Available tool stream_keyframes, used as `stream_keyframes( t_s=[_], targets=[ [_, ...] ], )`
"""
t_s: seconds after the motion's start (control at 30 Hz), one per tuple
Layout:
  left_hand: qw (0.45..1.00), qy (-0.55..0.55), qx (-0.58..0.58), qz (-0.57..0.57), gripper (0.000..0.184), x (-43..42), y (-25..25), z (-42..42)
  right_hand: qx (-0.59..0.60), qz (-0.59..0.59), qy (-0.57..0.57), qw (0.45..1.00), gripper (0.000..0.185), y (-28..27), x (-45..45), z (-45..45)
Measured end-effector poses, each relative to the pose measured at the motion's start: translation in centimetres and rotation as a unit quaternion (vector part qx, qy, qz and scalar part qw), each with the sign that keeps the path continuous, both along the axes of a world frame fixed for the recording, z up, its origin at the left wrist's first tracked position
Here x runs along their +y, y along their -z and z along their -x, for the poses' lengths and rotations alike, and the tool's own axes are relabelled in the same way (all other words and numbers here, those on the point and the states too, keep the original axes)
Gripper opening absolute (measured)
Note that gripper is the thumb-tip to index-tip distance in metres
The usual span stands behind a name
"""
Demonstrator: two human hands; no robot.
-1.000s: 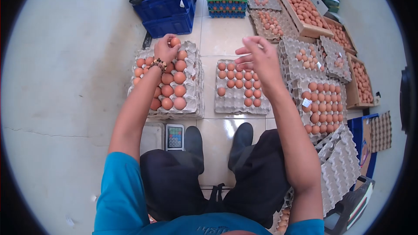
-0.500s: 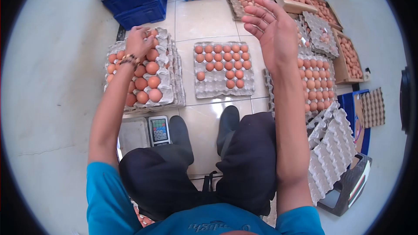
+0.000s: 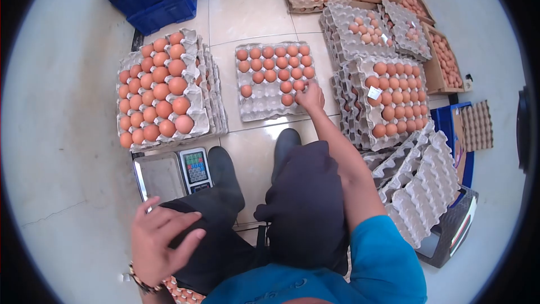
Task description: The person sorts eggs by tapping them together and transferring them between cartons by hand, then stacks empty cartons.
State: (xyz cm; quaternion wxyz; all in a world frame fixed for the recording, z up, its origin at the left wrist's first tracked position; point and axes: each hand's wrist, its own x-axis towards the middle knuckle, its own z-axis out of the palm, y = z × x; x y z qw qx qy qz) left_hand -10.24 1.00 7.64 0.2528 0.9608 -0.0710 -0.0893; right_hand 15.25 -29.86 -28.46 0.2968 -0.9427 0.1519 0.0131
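Note:
My left hand [image 3: 160,242] is over my left thigh, its fingers spread and empty. My right hand [image 3: 311,97] reaches to the lower right corner of the middle egg tray [image 3: 261,111], its fingers drawn together; they cover the corner cell, so whatever they grip is hidden. Brown eggs [image 3: 269,76] fill most of that tray's upper rows, with bare cells lower left. On the left, a stack of grey trays [image 3: 216,98] carries a top tray of brown eggs [image 3: 160,91].
A scale [image 3: 196,168] with a metal pan [image 3: 160,177] lies before the left stack. Blue crates [image 3: 163,5] stand behind it. On the right are a tray stack with eggs [image 3: 396,98], wooden egg boxes [image 3: 444,59] and leaning empty trays [image 3: 419,183].
My left hand has left the top tray of the left stack and come back toward my body, now empty. My right hand has come down from the air to the middle tray. The view has shifted.

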Motion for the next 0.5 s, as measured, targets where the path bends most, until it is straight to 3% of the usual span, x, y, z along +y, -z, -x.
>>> stream_keyframes(
  t_s=[0.03, 0.2, 0.33, 0.4, 0.5],
  targets=[
    [1.0, -0.008, 0.003, 0.005, 0.023, -0.7, 0.0, 0.0, 0.055, 0.003, -0.012, 0.998, 0.04, 0.3, 0.1, -0.5],
    [0.997, -0.003, -0.072, 0.0, 0.027, -3.0, 1.7, -3.0, 0.084, 0.067, -0.022, 0.994, 0.029, 0.2, 1.2, -3.3],
    [0.995, 0.022, -0.023, 0.094, 0.027, -2.9, 2.4, -3.7, 0.07, 0.045, -0.074, 0.994, 0.022, -1.5, -0.5, -4.1],
    [0.993, -0.003, 0.0, 0.118, 0.027, -2.9, 2.8, -3.3, 0.122, -0.244, 0.038, 0.961, 0.023, 1.7, -3.0, -5.0],
    [0.994, 0.0, -0.016, 0.108, 0.027, -2.9, 2.7, -3.5, 0.155, -0.586, 0.124, 0.786, 0.027, 1.7, -4.8, -3.8]
  ],
)
